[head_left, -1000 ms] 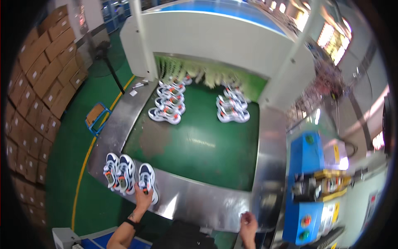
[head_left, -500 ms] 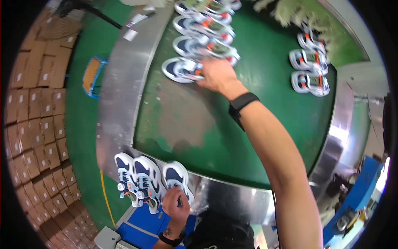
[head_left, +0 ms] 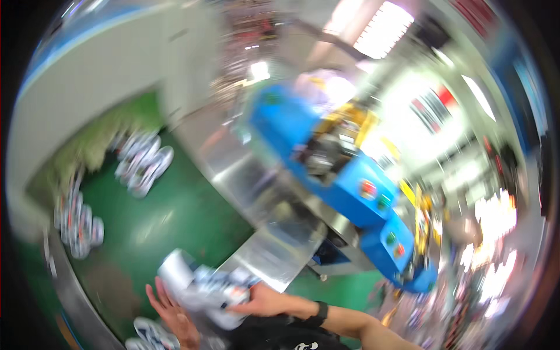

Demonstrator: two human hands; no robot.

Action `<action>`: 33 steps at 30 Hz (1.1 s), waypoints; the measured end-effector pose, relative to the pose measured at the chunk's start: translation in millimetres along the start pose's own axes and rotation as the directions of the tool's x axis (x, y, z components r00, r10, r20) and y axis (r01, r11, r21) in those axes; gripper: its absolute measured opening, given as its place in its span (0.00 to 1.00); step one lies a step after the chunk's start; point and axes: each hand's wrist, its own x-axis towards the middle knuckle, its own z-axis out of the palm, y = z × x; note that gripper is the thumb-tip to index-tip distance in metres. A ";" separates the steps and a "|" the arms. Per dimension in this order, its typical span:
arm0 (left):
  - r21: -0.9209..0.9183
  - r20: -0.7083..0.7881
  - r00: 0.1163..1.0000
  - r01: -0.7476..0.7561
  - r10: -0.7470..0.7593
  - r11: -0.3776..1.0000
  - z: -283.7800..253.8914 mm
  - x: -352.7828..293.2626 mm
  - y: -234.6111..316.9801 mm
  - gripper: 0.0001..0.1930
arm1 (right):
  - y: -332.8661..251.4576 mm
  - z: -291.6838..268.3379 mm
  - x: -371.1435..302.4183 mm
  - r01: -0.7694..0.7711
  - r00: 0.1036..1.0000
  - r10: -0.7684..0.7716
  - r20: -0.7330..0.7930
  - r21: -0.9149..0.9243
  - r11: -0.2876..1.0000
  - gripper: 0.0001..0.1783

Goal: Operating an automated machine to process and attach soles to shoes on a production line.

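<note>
With fingers of right hand (head_left: 265,301) clasped round blurred shoe (head_left: 201,281), perhaps more than one, just ahead of black shirt (head_left: 268,333) near green belt (head_left: 163,227), and with left hand (head_left: 178,322) spread wide beside it, touching or not cannot tell, best cradle from both sides, turn smoothly, and steer clear of other shoes (head_left: 150,333) at lower left

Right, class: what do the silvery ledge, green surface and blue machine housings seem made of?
Silvery ledge: probably bare, shiny metal, with bright reflections. Green surface: perhaps smooth plastic or rubber, showing soft glare. Blue machine housings: painted metal or plastic, evenly coloured; blur leaves it open.
</note>
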 end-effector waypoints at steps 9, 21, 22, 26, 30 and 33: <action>0.276 0.483 0.668 0.498 -0.566 0.822 253.7 -123.9 -6.8 0.27 | 15.5 -126.7 -260.9 -0.076 0.940 0.183 -0.289 0.346 0.935 0.23; 0.330 0.943 0.108 -0.196 -0.315 0.923 700.8 -327.7 -148.3 0.49 | 116.3 -206.0 -612.5 0.623 -0.155 -0.095 -0.983 -0.172 0.763 0.38; 0.390 0.917 0.047 -0.300 -0.395 0.870 750.5 -354.0 -163.4 0.46 | 115.8 -215.4 -613.8 0.632 -0.181 -0.071 -0.981 -0.171 0.756 0.38; 0.369 0.929 0.247 -0.651 -0.274 0.663 821.3 -385.9 -250.6 0.35 | 101.9 -231.4 -642.4 0.380 -0.071 0.657 -0.751 0.588 0.714 0.45; 0.527 0.810 0.129 -0.586 -0.572 0.615 845.5 -371.0 -239.5 0.40 | 124.7 -171.6 -644.0 0.545 -0.020 0.530 -0.848 0.435 0.716 0.45; 0.612 0.726 -0.033 -0.426 -0.687 0.666 856.3 -324.0 -165.8 0.32 | 129.8 -182.6 -648.9 0.593 -0.015 0.267 -0.964 0.207 0.778 0.44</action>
